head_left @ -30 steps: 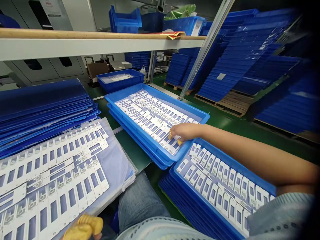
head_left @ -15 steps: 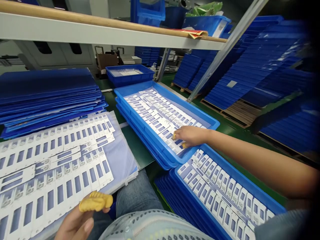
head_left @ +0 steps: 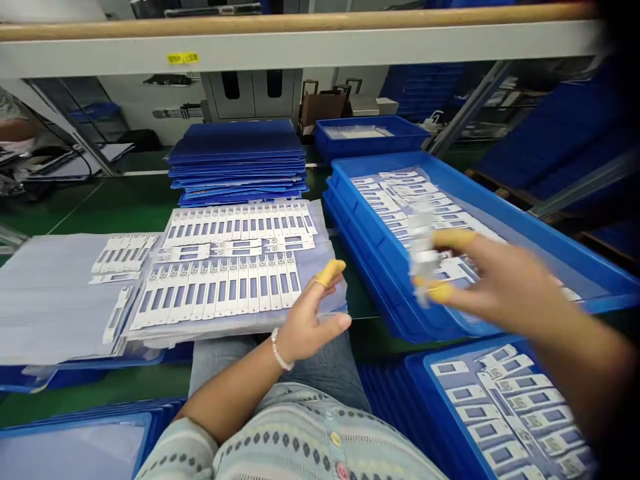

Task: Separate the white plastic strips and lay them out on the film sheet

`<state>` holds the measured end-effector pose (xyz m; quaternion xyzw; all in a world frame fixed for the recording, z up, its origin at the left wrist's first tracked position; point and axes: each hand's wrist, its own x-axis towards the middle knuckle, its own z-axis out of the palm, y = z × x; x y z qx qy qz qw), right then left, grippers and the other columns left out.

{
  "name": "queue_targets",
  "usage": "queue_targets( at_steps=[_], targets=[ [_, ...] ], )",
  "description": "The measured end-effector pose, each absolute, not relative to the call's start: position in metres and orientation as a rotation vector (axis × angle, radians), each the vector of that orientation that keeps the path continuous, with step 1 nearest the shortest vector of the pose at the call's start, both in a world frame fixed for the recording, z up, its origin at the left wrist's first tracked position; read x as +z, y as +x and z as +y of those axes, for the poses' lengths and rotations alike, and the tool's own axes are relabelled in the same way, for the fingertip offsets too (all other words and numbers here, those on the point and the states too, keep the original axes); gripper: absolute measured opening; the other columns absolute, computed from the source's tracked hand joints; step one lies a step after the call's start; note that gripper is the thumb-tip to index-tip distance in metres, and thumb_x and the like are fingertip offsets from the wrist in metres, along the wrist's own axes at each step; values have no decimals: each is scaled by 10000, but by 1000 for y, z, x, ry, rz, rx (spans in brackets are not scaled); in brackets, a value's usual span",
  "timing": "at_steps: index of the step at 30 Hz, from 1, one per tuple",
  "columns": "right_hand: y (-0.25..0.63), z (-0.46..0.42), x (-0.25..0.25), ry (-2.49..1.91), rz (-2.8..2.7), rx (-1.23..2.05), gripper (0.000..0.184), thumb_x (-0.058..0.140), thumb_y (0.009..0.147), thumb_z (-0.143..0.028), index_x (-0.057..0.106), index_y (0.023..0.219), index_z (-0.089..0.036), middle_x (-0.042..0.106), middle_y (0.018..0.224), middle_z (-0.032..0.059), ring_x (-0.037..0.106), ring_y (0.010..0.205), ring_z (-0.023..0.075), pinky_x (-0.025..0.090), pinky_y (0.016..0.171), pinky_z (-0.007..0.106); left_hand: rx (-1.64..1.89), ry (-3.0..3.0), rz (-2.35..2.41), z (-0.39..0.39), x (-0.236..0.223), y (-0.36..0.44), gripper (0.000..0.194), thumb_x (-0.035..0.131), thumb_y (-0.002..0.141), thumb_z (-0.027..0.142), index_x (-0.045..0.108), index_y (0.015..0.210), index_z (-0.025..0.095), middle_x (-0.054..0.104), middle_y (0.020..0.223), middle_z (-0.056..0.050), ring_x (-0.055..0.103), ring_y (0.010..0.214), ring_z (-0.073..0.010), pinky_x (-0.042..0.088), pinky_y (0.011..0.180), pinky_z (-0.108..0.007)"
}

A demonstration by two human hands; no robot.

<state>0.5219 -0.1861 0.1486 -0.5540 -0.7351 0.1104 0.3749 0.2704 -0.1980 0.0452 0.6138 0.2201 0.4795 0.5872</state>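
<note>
Room: we log a factory floor with green paint [head_left: 110, 207], crossed at the top of view by a white shelf [head_left: 300, 45] with a wooden rail [head_left: 300, 25].
Background: we count a stack of blue plastic sheets [head_left: 237, 160], a blue back tray [head_left: 370, 137] and a brown bag [head_left: 323, 110]. Another person's arm [head_left: 13, 127] shows at far left.
Right hand [head_left: 500, 287]: we record a narrow pinch on a white strip [head_left: 423, 257], held upright above the big blue tray. Motion blurs the strip, so its details cannot be read. Yellow finger cots [head_left: 447, 240] cover the thumb and forefinger.
Left hand [head_left: 310, 320]: we find it open, fingers spread, holding nothing, just beside the front edge of the pale film [head_left: 60, 300]. A yellow finger cot [head_left: 330, 272] sits on the forefinger, and a white bead bracelet [head_left: 276, 350] circles the wrist.
Film contents: we list rows of windowed white strips [head_left: 220, 290], lying flat and side by side, above the person's jeans [head_left: 220, 353].
Big blue tray [head_left: 380, 267]: we note more white strips [head_left: 400, 200] in overlapping rows, with a second tray beneath.
Front tray [head_left: 420, 387]: we note further white strips [head_left: 510, 407], lying below the right forearm.
</note>
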Motion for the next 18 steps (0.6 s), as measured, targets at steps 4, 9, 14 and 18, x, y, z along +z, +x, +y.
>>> queue_targets(
  at_steps=[4, 9, 14, 18],
  targets=[
    [417, -191, 111, -1300, -2292, 395, 322, 648, 684, -289, 631, 984, -172, 670, 867, 70, 602, 741, 219, 458, 689, 339, 1352, 1147, 551, -209, 26, 285, 529, 604, 840, 455, 520, 1292, 194, 542, 1335, -116, 423, 1311, -282, 280, 1122, -401],
    [363, -192, 69, -1379, -2416, 408, 174, 580, 781, -229, 633, 923, -144, 659, 832, 86, 607, 764, 228, 449, 693, 323, 1564, 649, 728, -221, 13, 267, 410, 632, 798, 290, 577, 1195, 203, 624, 1232, -67, 437, 1308, -242, 285, 1117, -343],
    [360, -209, 58, -1248, -2330, 551, 201, 573, 838, -304, 663, 979, -193, 641, 729, 41, 604, 678, 204, 456, 616, 304, 1450, 412, 734, -232, 27, 234, 491, 610, 715, 173, 577, 1205, 176, 689, 1100, -81, 570, 1175, -282, 393, 1043, -415],
    [379, -224, 51, -1123, -1873, 744, 230, 564, 876, -346, 659, 1050, -230, 682, 907, 51, 626, 790, 201, 498, 731, 339, 1274, 405, 586, -242, 41, 207, 552, 568, 766, 168, 498, 1313, 194, 611, 1268, -118, 559, 1185, -346, 434, 988, -521]
  ],
)
